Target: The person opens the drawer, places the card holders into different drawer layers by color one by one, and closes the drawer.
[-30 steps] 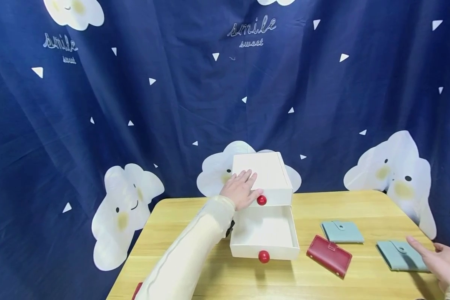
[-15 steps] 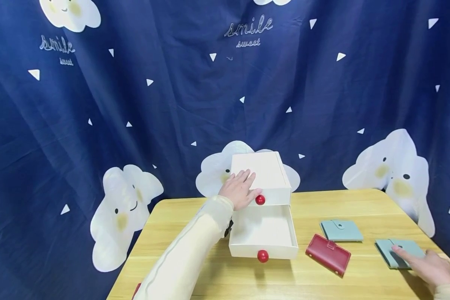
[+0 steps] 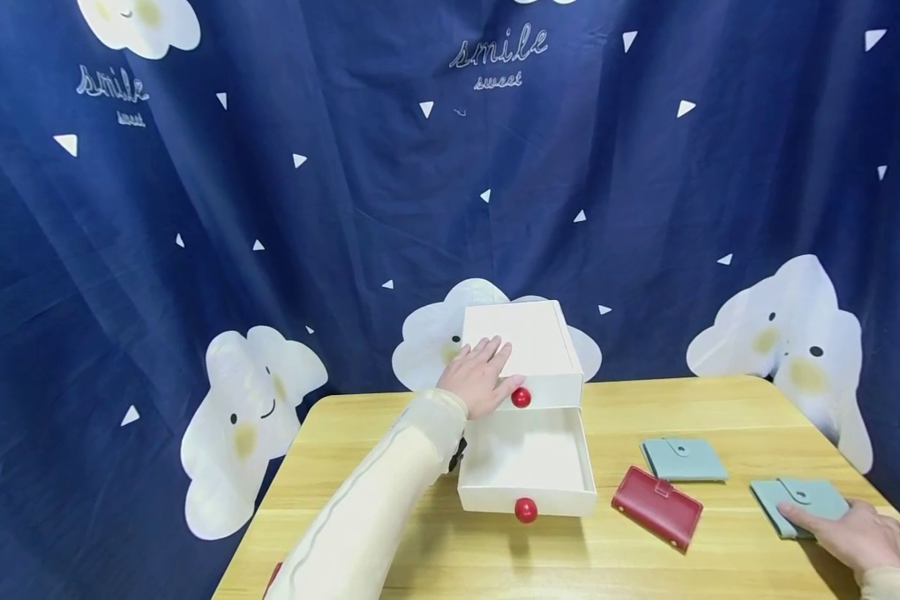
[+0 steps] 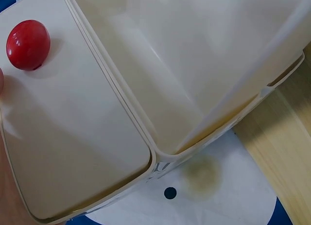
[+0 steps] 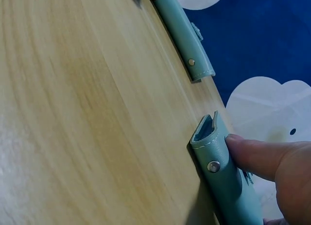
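Note:
My left hand (image 3: 480,383) rests, fingers spread, on the top left of a small white drawer box (image 3: 536,337), its thumb beside the upper red knob (image 3: 521,397). Below it the lower drawer (image 3: 491,500) is pulled out, with nothing inside. At the right my right hand (image 3: 870,537) grips a light blue wallet (image 3: 817,496) that lies on the table. In the right wrist view the thumb (image 5: 257,157) presses the face of this wallet (image 5: 226,181); the other fingers are mostly hidden.
A second light blue wallet (image 3: 686,461) lies farther back, with a red wallet (image 3: 656,510) just in front of it. A bit of something red (image 3: 272,577) shows beside the left sleeve. A blue curtain (image 3: 630,192) hangs behind the wooden table (image 3: 345,458).
My right hand has moved left and onto the nearer light blue wallet, and now its thumb presses the cover. The left hand has stayed on the drawer box.

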Available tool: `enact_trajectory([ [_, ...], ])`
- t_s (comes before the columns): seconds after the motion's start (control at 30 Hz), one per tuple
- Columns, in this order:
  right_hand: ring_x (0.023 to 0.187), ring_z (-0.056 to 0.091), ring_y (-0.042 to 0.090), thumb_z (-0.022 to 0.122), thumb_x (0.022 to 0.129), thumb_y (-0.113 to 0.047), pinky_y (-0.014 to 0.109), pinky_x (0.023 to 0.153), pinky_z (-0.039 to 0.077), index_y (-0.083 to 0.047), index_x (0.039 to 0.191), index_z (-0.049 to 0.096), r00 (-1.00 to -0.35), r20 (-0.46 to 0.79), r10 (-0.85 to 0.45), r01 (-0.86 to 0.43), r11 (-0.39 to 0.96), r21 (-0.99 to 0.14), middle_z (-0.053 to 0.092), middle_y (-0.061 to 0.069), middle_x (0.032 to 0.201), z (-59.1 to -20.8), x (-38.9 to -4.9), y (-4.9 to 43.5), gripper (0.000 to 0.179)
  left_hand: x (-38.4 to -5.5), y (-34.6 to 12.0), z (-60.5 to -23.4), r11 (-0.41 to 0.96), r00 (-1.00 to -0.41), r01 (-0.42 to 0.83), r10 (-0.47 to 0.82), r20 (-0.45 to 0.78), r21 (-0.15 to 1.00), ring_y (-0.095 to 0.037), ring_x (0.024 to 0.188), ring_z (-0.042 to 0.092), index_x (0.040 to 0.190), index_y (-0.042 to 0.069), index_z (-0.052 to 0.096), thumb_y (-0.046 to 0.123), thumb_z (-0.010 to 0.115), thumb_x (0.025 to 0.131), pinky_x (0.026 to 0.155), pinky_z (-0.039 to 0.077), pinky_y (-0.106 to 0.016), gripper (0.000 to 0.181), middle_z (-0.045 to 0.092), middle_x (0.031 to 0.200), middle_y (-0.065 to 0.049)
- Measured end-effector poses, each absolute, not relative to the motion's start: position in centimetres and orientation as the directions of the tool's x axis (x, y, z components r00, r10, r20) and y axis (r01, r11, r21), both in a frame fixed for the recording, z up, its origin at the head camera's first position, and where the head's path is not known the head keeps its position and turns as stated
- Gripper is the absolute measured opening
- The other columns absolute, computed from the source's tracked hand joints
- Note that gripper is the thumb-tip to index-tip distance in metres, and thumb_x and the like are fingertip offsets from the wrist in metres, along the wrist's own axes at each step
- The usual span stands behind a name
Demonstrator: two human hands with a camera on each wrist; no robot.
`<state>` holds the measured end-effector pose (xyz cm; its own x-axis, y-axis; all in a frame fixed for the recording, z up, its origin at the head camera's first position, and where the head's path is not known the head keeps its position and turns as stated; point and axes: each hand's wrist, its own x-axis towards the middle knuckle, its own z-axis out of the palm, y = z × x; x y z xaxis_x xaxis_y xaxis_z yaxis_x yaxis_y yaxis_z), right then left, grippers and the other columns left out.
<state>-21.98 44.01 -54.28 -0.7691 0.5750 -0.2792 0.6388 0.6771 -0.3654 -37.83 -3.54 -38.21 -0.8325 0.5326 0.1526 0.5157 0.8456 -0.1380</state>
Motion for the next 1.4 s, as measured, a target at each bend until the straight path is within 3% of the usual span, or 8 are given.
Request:
enact_trajectory([
  [0.3, 0.101, 0.030, 0.057, 0.064, 0.071, -0.057, 0.058, 0.088, 0.024, 0.028, 0.117, 0.020, -0.776, -0.239, 0.584, 0.626, 0.666, -0.405, 0.032, 0.044, 0.107, -53.6, -21.6, 43.6, 0.107, -37.8, -3.6, -38.2, 0.844, -0.831, 0.518, 0.535, 0.155, -0.139, -0.020, 0.137, 0.016, 0.146, 0.019, 0.023, 0.063, 0.014, 0.091, 0.109, 0.013, -0.040, 0.072, 0.019, 0.150, -0.004],
  [0.57, 0.108, 0.020, 0.057, 0.072, 0.068, -0.050, 0.058, 0.089, 0.025, 0.022, 0.129, 0.016, -0.774, -0.182, 0.607, 0.587, 0.579, -0.565, 0.025, 0.041, 0.118, -54.5, -21.8, 44.1, 0.109, -37.5, -3.5, -37.9, 0.845, -0.833, 0.515, 0.533, 0.146, -0.147, -0.020, 0.137, 0.015, 0.146, 0.019, 0.023, 0.062, 0.014, 0.091, 0.109, 0.012, -0.039, 0.071, 0.018, 0.151, -0.003],
  [0.9, 0.125, 0.016, 0.052, 0.073, 0.072, -0.037, 0.055, 0.102, 0.019, 0.012, 0.140, -0.001, -0.677, -0.206, 0.706, 0.561, 0.314, -0.766, 0.005, 0.036, 0.142, -54.6, -21.7, 43.3, 0.111, -37.5, -3.4, -38.0, 0.845, -0.832, 0.512, 0.533, 0.153, -0.155, -0.020, 0.137, 0.016, 0.146, 0.019, 0.023, 0.062, 0.014, 0.091, 0.109, 0.014, -0.040, 0.071, 0.019, 0.150, -0.003],
  [1.03, 0.124, 0.021, 0.048, 0.070, 0.076, -0.034, 0.052, 0.103, 0.020, 0.014, 0.139, 0.008, -0.645, -0.188, 0.740, 0.517, 0.241, -0.821, 0.014, 0.036, 0.140, -54.8, -21.7, 43.1, 0.101, -37.6, -3.4, -38.0, 0.845, -0.831, 0.512, 0.533, 0.158, -0.154, -0.020, 0.137, 0.016, 0.146, 0.019, 0.023, 0.062, 0.014, 0.091, 0.109, 0.013, -0.039, 0.071, 0.019, 0.150, -0.003],
  [1.13, 0.111, 0.032, 0.046, 0.069, 0.077, -0.037, 0.052, 0.097, 0.029, 0.018, 0.135, 0.020, -0.647, -0.198, 0.736, 0.501, 0.215, -0.838, 0.027, 0.037, 0.132, -55.2, -21.9, 43.3, 0.094, -37.6, -3.4, -38.0, 0.845, -0.830, 0.513, 0.534, 0.162, -0.153, -0.020, 0.137, 0.016, 0.146, 0.019, 0.024, 0.062, 0.015, 0.091, 0.109, 0.013, -0.040, 0.071, 0.020, 0.150, -0.003],
  [1.23, 0.092, 0.044, 0.034, 0.069, 0.076, -0.040, 0.035, 0.076, 0.047, 0.018, 0.133, 0.027, -0.653, -0.226, 0.723, 0.501, 0.188, -0.845, 0.039, 0.032, 0.120, -55.3, -22.0, 43.6, 0.092, -37.5, -3.4, -37.9, 0.845, -0.831, 0.512, 0.533, 0.162, -0.153, -0.021, 0.136, 0.017, 0.146, 0.019, 0.024, 0.061, 0.015, 0.091, 0.109, 0.014, -0.040, 0.070, 0.020, 0.150, -0.003],
  [1.33, 0.076, 0.046, 0.017, 0.071, 0.075, -0.042, 0.020, 0.049, 0.042, 0.015, 0.135, 0.027, -0.666, -0.246, 0.704, 0.474, 0.145, -0.869, 0.042, 0.028, 0.116, -55.2, -22.1, 43.7, 0.094, -37.5, -3.5, -37.9, 0.845, -0.830, 0.513, 0.534, 0.160, -0.152, -0.021, 0.136, 0.017, 0.146, 0.018, 0.024, 0.061, 0.016, 0.092, 0.109, 0.014, -0.041, 0.070, 0.020, 0.150, -0.004],
  [1.4, 0.066, 0.044, 0.004, 0.071, 0.075, -0.041, 0.018, 0.043, 0.040, 0.013, 0.136, 0.027, -0.680, -0.254, 0.688, 0.451, 0.119, -0.885, 0.046, 0.023, 0.108, -55.0, -22.1, 43.7, 0.093, -37.5, -3.5, -38.0, 0.845, -0.831, 0.514, 0.533, 0.159, -0.150, -0.021, 0.136, 0.017, 0.146, 0.018, 0.024, 0.061, 0.016, 0.091, 0.109, 0.014, -0.040, 0.070, 0.020, 0.150, -0.004],
])
